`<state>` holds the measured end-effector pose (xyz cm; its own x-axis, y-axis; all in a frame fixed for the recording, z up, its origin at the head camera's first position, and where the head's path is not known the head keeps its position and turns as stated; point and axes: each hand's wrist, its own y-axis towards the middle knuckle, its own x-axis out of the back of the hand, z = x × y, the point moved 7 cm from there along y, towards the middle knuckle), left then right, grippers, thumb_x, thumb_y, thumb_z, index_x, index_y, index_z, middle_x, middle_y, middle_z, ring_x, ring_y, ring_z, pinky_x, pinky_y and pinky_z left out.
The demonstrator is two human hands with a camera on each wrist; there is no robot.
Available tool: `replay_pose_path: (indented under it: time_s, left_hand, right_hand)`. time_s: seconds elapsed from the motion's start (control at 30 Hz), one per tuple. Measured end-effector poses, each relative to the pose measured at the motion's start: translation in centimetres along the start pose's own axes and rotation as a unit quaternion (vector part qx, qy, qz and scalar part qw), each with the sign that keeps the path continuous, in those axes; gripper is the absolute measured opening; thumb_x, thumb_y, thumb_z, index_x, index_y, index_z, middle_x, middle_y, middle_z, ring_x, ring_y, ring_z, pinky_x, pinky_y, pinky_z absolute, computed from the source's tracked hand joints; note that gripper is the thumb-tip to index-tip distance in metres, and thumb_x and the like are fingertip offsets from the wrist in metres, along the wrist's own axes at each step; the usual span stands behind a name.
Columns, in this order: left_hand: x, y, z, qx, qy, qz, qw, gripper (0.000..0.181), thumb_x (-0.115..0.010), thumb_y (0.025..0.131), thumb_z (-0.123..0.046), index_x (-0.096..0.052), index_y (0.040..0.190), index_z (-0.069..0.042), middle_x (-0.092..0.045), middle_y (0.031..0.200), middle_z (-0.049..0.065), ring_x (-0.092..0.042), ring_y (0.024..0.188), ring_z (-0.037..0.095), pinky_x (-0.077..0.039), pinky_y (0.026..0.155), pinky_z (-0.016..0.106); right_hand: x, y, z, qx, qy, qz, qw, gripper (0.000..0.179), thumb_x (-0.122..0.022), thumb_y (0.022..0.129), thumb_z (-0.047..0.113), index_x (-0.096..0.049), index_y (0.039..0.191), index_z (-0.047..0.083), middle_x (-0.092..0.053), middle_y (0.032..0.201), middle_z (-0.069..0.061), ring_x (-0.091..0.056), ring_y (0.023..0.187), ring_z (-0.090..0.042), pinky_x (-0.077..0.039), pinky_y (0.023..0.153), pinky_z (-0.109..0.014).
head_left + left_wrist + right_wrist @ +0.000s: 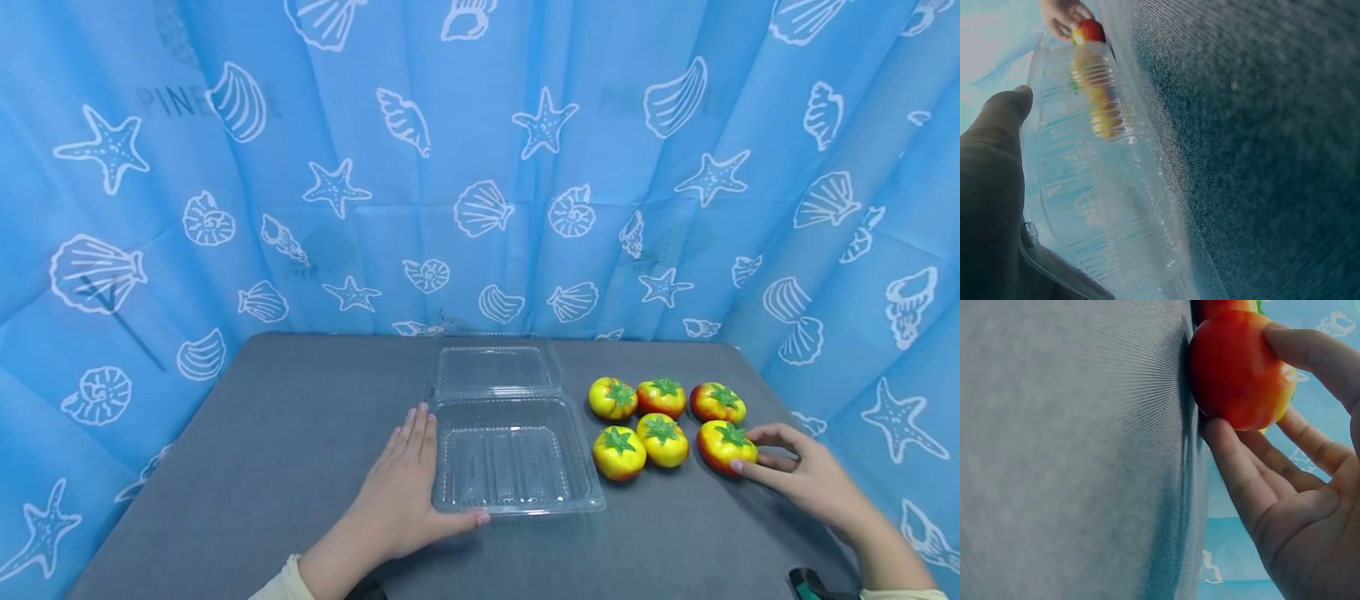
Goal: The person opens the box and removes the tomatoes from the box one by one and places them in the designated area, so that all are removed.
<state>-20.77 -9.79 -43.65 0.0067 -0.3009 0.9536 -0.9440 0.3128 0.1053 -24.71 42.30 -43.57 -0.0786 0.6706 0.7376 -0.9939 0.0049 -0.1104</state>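
Note:
My right hand (813,483) is at the nearest right toy tomato (726,447), which is red and yellow with a green leafy top. Thumb and fingers pinch its side; in the right wrist view the tomato (1238,369) sits between them, low at the table surface. Along the left edge of a clear plastic clamshell box (592,503) lies my left hand (401,492), its fingers straight and the thumb along the front rim. The left wrist view shows that thumb (1000,119) against the box wall. The box stands with its lid (495,392) folded back behind it.
Several more yellow and red toy tomatoes (618,452) stand in two rows right of the box. The grey cloth-covered table (300,433) backs onto a blue shell-print curtain (435,158). A dark object (810,583) lies at the front right edge.

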Motion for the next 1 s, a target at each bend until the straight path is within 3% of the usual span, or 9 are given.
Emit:
replay_pose_path:
  time_s: [0.1, 0.2, 0.33, 0.47, 0.57, 0.7, 0.77, 0.9, 1.0]
  left_hand:
    - [0.0, 0.0, 0.0, 0.001, -0.002, -0.001, 1.0000, 0.142, -0.053, 0.075, -0.100, -0.023, 0.167, 0.004, -0.013, 0.177, 0.024, -0.010, 0.166, 0.038, -0.023, 0.132, 0.056]
    - [-0.1, 0.0, 0.0, 0.001, 0.000, -0.003, 1.0000, 0.142, -0.053, 0.075, -0.100, -0.023, 0.166, 0.004, -0.014, 0.176, 0.025, -0.011, 0.166, 0.038, -0.023, 0.132, 0.056]
    - [0.0, 0.1, -0.3, -0.002, 0.005, -0.008, 1.0000, 0.143, -0.054, 0.074, -0.100, -0.023, 0.166, 0.005, -0.014, 0.176, 0.025, -0.012, 0.166, 0.038, -0.023, 0.132, 0.055]
    - [0.1, 0.2, -0.5, -0.004, 0.010, -0.014, 0.9998, 0.143, -0.053, 0.074, -0.101, -0.023, 0.166, 0.004, -0.014, 0.176, 0.025, -0.010, 0.166, 0.037, -0.023, 0.133, 0.055]
    - [0.2, 0.3, -0.4, -0.003, 0.023, -0.017, 0.9996, 0.143, -0.050, 0.073, -0.102, -0.024, 0.167, 0.002, -0.013, 0.177, 0.024, -0.008, 0.166, 0.037, -0.022, 0.133, 0.055]
    - [0.5, 0.3, -0.2, 0.011, 0.035, -0.025, 0.9990, 0.143, -0.049, 0.071, -0.104, -0.025, 0.168, -0.003, -0.011, 0.177, 0.021, -0.009, 0.166, 0.038, -0.022, 0.132, 0.057]
    - [0.7, 0.3, -0.1, 0.019, 0.029, -0.029, 0.9990, 0.142, -0.050, 0.069, -0.105, -0.025, 0.169, -0.007, -0.009, 0.178, 0.019, -0.010, 0.165, 0.039, -0.022, 0.132, 0.059]
    - [1.8, 0.4, 0.2, 0.030, 0.020, -0.050, 0.9981, 0.139, -0.049, 0.069, -0.105, -0.027, 0.169, -0.011, -0.014, 0.177, 0.017, -0.017, 0.164, 0.041, -0.025, 0.131, 0.062]
    - [3.4, 0.7, 0.8, 0.032, 0.024, -0.091, 0.9950, 0.129, -0.051, 0.074, -0.102, -0.044, 0.162, -0.007, -0.044, 0.166, 0.019, -0.039, 0.156, 0.042, -0.027, 0.129, 0.064]
  right_hand:
    - [0.1, 0.1, 0.1, 0.005, -0.007, -0.008, 0.9999, 0.067, -0.074, 0.101, 0.039, -0.049, 0.141, -0.009, -0.050, 0.143, -0.037, -0.072, 0.113, -0.042, -0.064, 0.076, -0.032]
    - [0.5, 0.0, 0.1, 0.008, -0.015, -0.016, 0.9997, 0.065, -0.076, 0.100, 0.039, -0.053, 0.139, -0.008, -0.055, 0.140, -0.036, -0.074, 0.101, -0.015, -0.063, 0.074, -0.029]
    - [1.5, -0.3, 0.6, 0.024, -0.038, -0.040, 0.9982, 0.061, -0.077, 0.099, 0.039, -0.059, 0.135, -0.007, -0.060, 0.137, -0.037, -0.059, 0.087, 0.016, -0.063, 0.071, -0.027]
    - [2.5, -0.4, 2.2, 0.039, -0.072, -0.075, 0.9938, 0.060, -0.074, 0.100, 0.040, -0.061, 0.133, -0.008, -0.060, 0.136, -0.039, -0.076, 0.098, -0.019, -0.066, 0.071, -0.039]
    - [2.6, -0.5, 4.4, 0.067, -0.093, -0.105, 0.9878, 0.054, -0.076, 0.099, 0.038, -0.065, 0.129, -0.006, -0.064, 0.130, -0.036, -0.071, 0.107, -0.048, -0.065, 0.073, -0.045]
    - [2.0, -0.3, 8.6, 0.139, -0.104, -0.141, 0.9746, 0.040, -0.082, 0.095, 0.033, -0.072, 0.120, 0.003, -0.071, 0.120, -0.023, -0.067, 0.102, -0.006, -0.059, 0.076, -0.019]
    - [1.6, -0.2, 11.0, 0.175, -0.107, -0.152, 0.9669, 0.034, -0.083, 0.094, 0.031, -0.074, 0.116, 0.007, -0.072, 0.119, -0.017, -0.060, 0.099, 0.002, -0.050, 0.077, -0.010]
    - [0.3, 0.2, 15.6, 0.213, -0.107, -0.153, 0.9590, 0.034, -0.081, 0.096, 0.033, -0.073, 0.118, 0.008, -0.068, 0.125, -0.017, -0.062, 0.112, -0.025, -0.058, 0.094, -0.043]
    - [-0.9, 0.6, 18.2, 0.219, -0.112, -0.139, 0.9592, 0.039, -0.074, 0.101, 0.037, -0.070, 0.125, 0.007, -0.063, 0.135, -0.020, -0.056, 0.123, -0.042, -0.051, 0.094, -0.067]
